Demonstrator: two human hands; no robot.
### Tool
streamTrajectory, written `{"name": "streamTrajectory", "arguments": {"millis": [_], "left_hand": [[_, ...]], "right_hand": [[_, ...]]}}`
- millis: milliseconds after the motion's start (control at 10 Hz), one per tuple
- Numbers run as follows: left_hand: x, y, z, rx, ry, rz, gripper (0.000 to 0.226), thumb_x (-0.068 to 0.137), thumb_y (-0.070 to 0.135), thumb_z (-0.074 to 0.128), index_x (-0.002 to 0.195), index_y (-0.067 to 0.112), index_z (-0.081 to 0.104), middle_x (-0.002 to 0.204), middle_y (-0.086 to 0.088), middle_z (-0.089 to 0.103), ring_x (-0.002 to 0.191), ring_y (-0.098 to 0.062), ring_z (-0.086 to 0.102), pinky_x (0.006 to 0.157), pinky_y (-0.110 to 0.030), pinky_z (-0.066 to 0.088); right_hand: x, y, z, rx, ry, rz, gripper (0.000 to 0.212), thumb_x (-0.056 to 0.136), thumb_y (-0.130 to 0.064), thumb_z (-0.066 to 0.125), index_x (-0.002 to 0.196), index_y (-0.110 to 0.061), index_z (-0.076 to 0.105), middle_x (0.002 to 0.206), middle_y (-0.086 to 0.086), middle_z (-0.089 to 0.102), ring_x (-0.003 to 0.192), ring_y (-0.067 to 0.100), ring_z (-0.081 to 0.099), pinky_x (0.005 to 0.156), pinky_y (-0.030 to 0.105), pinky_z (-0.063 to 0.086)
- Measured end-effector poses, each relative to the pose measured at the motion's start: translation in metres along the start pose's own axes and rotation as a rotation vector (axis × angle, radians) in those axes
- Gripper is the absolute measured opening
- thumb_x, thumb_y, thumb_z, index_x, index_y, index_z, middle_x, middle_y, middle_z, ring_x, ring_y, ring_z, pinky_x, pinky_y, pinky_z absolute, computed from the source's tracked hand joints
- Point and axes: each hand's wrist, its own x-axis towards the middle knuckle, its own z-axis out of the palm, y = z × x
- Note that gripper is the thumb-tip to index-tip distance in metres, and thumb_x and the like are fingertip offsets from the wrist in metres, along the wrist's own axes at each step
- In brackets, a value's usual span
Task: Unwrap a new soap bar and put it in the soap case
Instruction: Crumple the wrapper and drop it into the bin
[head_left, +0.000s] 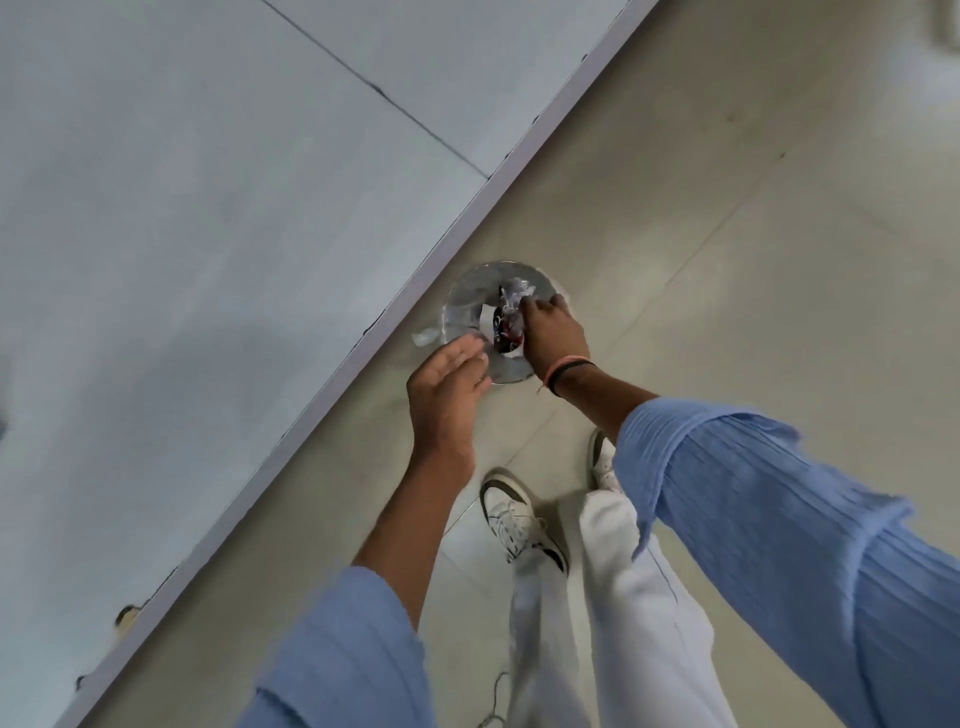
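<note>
A crumpled soap wrapper (506, 327), black, red and white with a silvery inside, hangs over the mouth of a small round bin (467, 296) on the floor. My right hand (553, 335) pinches the wrapper from the right, its fingertips above the bin's opening. At the bin's near rim, my left hand (447, 384) is flat with its fingers extended, beside a loose flap of the clear plastic liner (427, 336). It holds nothing that I can see. No soap bar or soap case is in view.
The bin stands against the pale skirting (363, 332) of a grey wall (208, 208) that runs diagonally across the view. Beige floor tiles (727, 234) spread to the right. My white shoes (519, 519) and white trousers are just behind the bin.
</note>
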Motion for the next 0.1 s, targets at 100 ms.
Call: {"name": "streamTrajectory", "arguments": {"millis": [100], "left_hand": [[0.007,-0.0126,-0.0054,0.04,-0.003,0.007,0.028,0.096,-0.002,0.057,0.121,0.009,0.066,0.112,-0.001,0.072,0.104,-0.007,0.069,0.098,-0.032,0.055]], "right_hand": [[0.0288,0.0109,0.0286,-0.068,-0.23,-0.001,0.069,0.091,-0.002,0.056,0.154,0.001,0.028,0.158,0.027,0.032,0.146,0.043,0.031,0.12,0.044,0.029]]}}
